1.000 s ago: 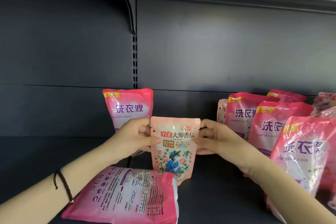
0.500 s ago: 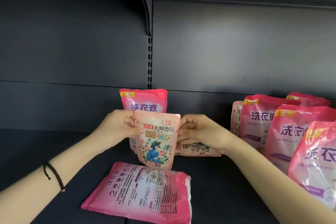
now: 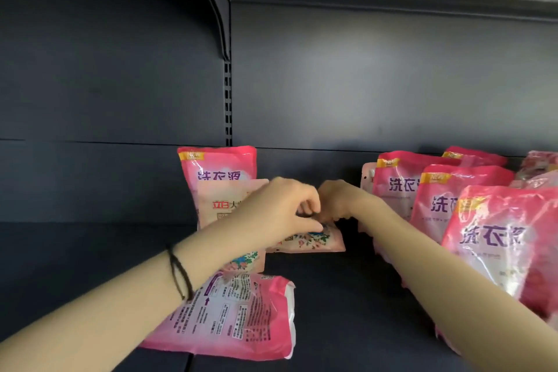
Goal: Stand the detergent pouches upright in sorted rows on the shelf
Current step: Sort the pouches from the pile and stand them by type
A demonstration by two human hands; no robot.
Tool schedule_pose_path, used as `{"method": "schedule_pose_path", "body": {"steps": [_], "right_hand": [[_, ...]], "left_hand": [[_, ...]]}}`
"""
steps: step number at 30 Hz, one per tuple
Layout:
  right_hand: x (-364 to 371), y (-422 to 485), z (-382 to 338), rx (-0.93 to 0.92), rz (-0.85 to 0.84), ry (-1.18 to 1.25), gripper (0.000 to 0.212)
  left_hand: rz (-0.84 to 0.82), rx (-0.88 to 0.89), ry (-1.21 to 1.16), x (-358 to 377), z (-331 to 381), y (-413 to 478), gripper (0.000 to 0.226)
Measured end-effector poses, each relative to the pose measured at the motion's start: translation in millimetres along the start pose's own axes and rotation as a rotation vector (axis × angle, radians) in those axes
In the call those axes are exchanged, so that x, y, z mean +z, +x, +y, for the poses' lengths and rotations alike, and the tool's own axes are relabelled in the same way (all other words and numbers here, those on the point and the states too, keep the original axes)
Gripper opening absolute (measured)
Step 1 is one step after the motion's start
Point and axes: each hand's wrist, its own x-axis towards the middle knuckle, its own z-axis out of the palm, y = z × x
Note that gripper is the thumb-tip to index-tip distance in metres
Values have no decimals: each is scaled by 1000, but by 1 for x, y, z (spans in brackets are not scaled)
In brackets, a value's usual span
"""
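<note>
Small floral detergent pouch, lying flat on the dark shelf, pinched at its top edge by left hand and right hand, both curled closed on it. Stood upright just left: a matching pale pouch, fronting a tall pink pouch. Best lifted by both top corners, base squared, set beside its match. Left flat at front: a large pink pouch.

dark shelf: pink pouches upright at right, one flat pouch in front.
</note>
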Motion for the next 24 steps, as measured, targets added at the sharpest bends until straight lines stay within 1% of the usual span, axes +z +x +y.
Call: {"method": "schedule_pose_path", "body": {"steps": [2, 3, 5, 6, 8, 10, 12, 13, 15, 18, 19, 21, 24], "right_hand": [[14, 10, 12, 116, 34, 10, 29], [22, 13, 17, 177, 59, 47, 28], [39, 17, 26, 271, 87, 187, 29], [48, 17, 30, 305, 101, 285, 31], [65, 19, 34, 369, 137, 468, 36], [77, 24, 37, 405, 214, 560, 38], [80, 27, 37, 393, 293, 670, 36], [78, 25, 36, 371, 342, 742, 34], [72, 19, 34, 311, 486, 850, 30], [59, 7, 31, 190, 726, 913, 21], [54, 3, 29, 154, 784, 924, 20], [46, -5, 23, 116, 876, 952, 18], [41, -22, 14, 69, 1006, 1050, 19]], "left_hand": [[-124, -183, -260, 42, -1, 13, 27], [-147, -291, -391, 60, -5, 18, 30], [-140, -493, -618, 86, -16, 20, 37], [-118, -565, -680, 93, -21, 22, 40], [-74, -640, -692, 102, -34, 25, 46], [-49, -696, -747, 104, -40, 26, 50], [-36, -736, -802, 103, -40, 27, 49], [-40, -748, -809, 101, -39, 27, 44], [-95, -774, -856, 99, -38, 26, 40], [-223, -861, -1028, 97, -36, 26, 55], [-231, -894, -1078, 98, -36, 28, 60], [-170, -957, -1196, 98, -33, 33, 63], [24, -1037, -1470, 99, -21, 47, 57]]}}
